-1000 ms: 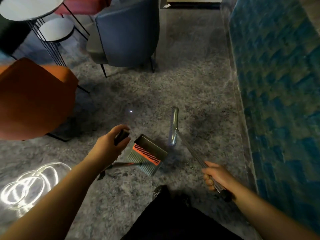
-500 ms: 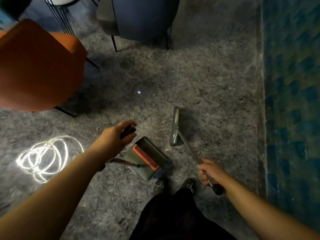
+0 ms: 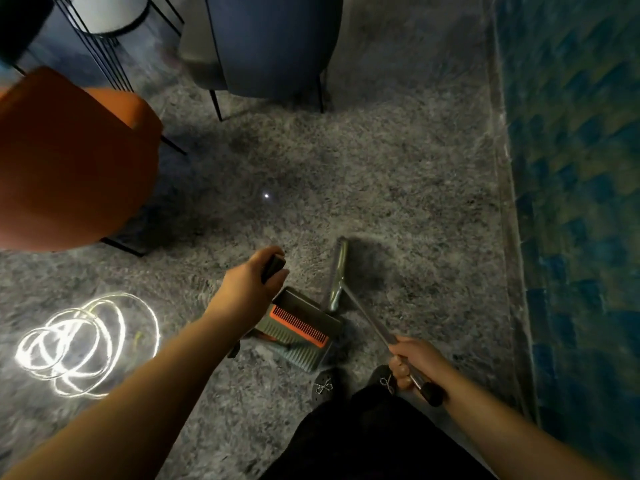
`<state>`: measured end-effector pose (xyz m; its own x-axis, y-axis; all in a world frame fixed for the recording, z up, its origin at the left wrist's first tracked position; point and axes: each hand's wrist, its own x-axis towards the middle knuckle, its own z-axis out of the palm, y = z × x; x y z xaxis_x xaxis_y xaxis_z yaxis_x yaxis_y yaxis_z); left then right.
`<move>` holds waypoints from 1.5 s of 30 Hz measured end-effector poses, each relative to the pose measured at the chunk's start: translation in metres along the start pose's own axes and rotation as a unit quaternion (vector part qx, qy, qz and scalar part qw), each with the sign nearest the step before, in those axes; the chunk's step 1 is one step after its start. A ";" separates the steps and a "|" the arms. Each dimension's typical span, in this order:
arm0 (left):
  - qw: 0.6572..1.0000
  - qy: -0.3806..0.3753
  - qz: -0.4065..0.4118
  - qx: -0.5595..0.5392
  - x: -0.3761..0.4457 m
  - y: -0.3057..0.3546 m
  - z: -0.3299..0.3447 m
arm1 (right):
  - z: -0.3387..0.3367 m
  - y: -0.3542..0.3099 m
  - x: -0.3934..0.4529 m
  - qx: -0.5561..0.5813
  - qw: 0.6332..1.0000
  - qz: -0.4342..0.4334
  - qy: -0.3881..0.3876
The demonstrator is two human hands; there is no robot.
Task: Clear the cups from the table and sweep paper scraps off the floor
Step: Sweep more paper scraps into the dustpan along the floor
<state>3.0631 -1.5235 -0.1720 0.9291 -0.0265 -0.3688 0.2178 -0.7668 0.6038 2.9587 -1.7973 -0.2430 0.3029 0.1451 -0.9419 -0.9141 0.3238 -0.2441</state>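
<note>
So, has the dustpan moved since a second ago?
Yes. The dustpan has drawn back toward the person, farther from the orange chair.

Open grey floor [image 3: 398,174] stretches ahead of the broom head [image 3: 337,271] toward the blue chair [image 3: 273,43]. The tiled wall [image 3: 581,168] closes off the right side. On the left, the orange chair [image 3: 69,161] and its thin black legs crowd in; farther back stands a wire-legged table [image 3: 107,15]. The dustpan [image 3: 298,323] sits just left of the broom head.
</note>
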 end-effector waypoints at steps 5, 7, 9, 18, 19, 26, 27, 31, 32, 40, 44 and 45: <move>1.000 0.007 -0.018 -0.014 0.029 0.017 0.000 | -0.016 -0.049 -0.012 0.044 0.999 -0.022 0.000; 1.000 0.015 -0.013 -0.016 0.050 0.034 0.002 | -0.029 -0.078 -0.011 0.056 0.998 -0.035 0.016; 0.999 0.023 -0.002 -0.025 0.075 0.057 0.005 | -0.042 -0.110 -0.008 0.053 0.997 -0.053 0.028; 0.995 0.067 0.053 -0.046 0.231 0.217 0.008 | -0.100 -0.313 -0.004 0.045 0.993 -0.108 0.011; 0.994 0.077 0.060 -0.050 0.249 0.237 0.007 | -0.106 -0.339 -0.005 0.041 0.993 -0.113 0.006; 0.988 0.110 0.079 -0.074 0.360 0.335 -0.011 | -0.123 -0.483 0.002 0.043 0.986 -0.160 0.010; 0.988 0.109 0.083 -0.073 0.379 0.345 -0.013 | -0.124 -0.505 0.006 0.047 0.985 -0.166 0.010; 0.987 0.100 0.092 -0.090 0.471 0.385 -0.022 | -0.122 -0.601 0.028 0.050 0.980 -0.190 0.025; 0.986 0.095 0.095 -0.094 0.495 0.396 -0.024 | -0.121 -0.625 0.033 0.051 0.980 -0.193 0.025; 0.987 0.079 0.094 -0.105 0.658 0.477 -0.048 | -0.113 -0.788 0.066 0.063 0.976 -0.203 0.044; 0.986 0.072 0.094 -0.121 0.737 0.518 -0.054 | -0.116 -0.871 0.083 0.058 0.976 -0.206 0.029; 0.985 0.068 0.088 -0.131 0.758 0.526 -0.055 | -0.117 -0.892 0.090 0.055 0.977 -0.206 0.025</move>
<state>3.8980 -1.9117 -0.0948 0.9870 -0.0451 -0.1542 0.1021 -0.5655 0.8184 3.7698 -2.1825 -0.1370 0.6232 -0.0634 -0.7795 -0.6820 0.4437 -0.5813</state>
